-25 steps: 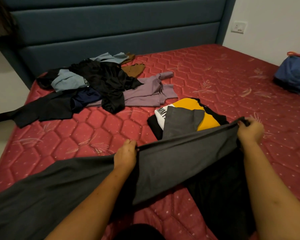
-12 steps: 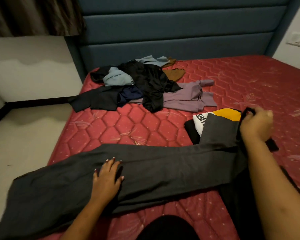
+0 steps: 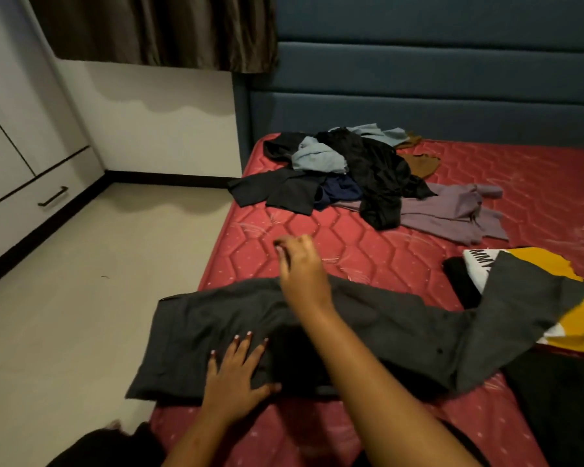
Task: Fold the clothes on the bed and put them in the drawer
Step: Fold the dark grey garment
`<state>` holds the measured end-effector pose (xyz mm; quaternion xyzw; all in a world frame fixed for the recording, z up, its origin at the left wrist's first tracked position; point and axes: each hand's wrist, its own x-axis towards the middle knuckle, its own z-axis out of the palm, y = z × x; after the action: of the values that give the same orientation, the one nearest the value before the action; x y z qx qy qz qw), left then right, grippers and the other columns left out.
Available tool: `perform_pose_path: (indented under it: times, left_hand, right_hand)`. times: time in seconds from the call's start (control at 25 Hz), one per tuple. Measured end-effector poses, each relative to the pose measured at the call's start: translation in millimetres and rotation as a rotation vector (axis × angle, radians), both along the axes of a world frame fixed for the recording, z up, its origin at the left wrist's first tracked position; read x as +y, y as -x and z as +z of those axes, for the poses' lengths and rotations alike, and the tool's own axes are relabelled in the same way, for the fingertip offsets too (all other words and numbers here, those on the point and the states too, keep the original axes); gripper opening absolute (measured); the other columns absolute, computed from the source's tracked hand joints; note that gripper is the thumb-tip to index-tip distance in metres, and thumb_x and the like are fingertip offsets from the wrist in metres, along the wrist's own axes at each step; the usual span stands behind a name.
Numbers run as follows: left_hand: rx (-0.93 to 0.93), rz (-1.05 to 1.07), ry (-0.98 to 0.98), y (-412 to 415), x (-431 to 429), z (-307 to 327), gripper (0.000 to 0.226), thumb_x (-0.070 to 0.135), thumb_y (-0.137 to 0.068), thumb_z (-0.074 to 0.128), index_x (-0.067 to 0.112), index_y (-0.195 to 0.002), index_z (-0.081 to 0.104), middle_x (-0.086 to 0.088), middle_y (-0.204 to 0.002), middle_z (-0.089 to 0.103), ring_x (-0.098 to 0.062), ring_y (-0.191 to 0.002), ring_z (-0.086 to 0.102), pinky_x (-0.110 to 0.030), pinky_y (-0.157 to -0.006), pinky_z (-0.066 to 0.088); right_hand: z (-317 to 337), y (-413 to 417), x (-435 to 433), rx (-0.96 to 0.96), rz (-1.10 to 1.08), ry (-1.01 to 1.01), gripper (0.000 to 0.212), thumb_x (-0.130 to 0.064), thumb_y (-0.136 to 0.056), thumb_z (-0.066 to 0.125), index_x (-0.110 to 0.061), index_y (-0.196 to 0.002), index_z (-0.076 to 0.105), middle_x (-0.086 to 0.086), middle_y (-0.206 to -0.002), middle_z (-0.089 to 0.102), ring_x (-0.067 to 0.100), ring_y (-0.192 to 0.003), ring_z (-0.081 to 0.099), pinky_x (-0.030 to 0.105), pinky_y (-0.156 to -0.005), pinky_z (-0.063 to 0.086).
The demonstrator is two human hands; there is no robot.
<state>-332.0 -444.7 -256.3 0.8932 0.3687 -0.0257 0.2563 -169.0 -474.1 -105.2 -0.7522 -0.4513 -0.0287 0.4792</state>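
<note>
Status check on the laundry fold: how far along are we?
Early. Done: a small folded stack, yellow showing, sits on the right of the mattress. In hand: the grey trousers lie across its near edge, with the left hand pressed flat on them and the right hand above them, blurred. Left: the unfolded pile by the headboard. The drawer is shut, so nothing looks put away.
</note>
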Motion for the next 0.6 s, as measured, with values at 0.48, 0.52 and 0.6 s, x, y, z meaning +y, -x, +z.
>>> perform_pose_path:
  times: [0.48,0.52,0.6]
  left_hand:
    - [-0.959,0.962,0.957,4,49,49,0.043,0.006,-0.088,0.065,0.022,-0.123,0.045,-0.009,-0.123,0.055,-0.026,-0.102,0.056,-0.038,-0.082,0.051]
    - [-0.955,0.902,0.834,1,50,50,0.04,-0.005,-0.085,0.063,0.019,-0.116,0.051,-0.013,-0.122,0.057,-0.027,-0.101,0.057,-0.037,-0.085,0.051]
    - [-0.983,0.765,0.614,1,57,52,0.034,-0.015,-0.082,0.058,0.013,-0.101,0.059,-0.013,-0.111,0.063,-0.027,-0.101,0.059,-0.036,-0.093,0.049]
  right_hand:
    - [-102,27,-51,-0.248,0.168,1.057,0.067,-0.028,-0.09,0.051,-0.042,-0.148,0.021,-0.003,-0.148,0.031,0.028,-0.131,0.035,0.045,-0.104,0.036]
    - [-102,22,-57,-0.257,0.143,1.079,0.068,-0.024,-0.09,0.05,-0.043,-0.148,0.021,-0.004,-0.149,0.031,0.028,-0.132,0.035,0.045,-0.104,0.036]
    - [-101,11,-70,-0.262,0.077,1.118,0.073,-0.021,-0.089,0.052,-0.045,-0.148,0.017,-0.006,-0.152,0.028,0.027,-0.134,0.033,0.046,-0.104,0.035]
